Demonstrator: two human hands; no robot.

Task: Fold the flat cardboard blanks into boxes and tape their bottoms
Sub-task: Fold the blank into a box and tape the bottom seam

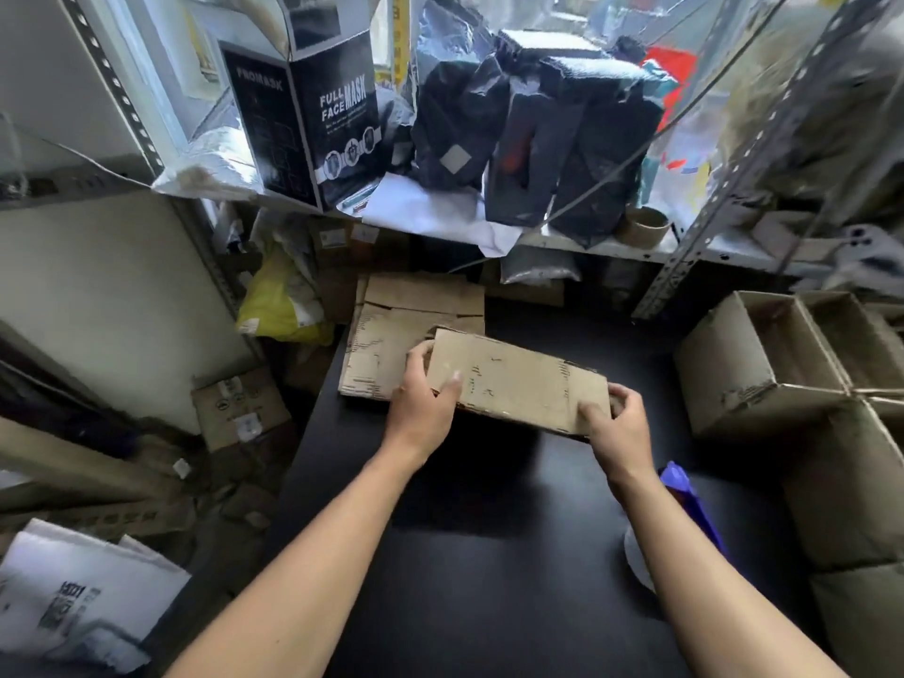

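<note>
Gripping flat cardboard blank [513, 381] (matte, creased), both hands

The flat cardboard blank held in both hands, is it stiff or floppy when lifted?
Probably fairly stiff: the cardboard blank stays flat between the left hand and right hand, without visible sagging. It is likely light, as each grip takes only an end. Its worn edges suggest it may bend easily at creases.

Both bare forearms reach forward over the black table top [489, 555]. The left hand [424, 398] and the right hand [619, 425] each curl thumb and fingers around something, wrists slightly bent inward.
</note>
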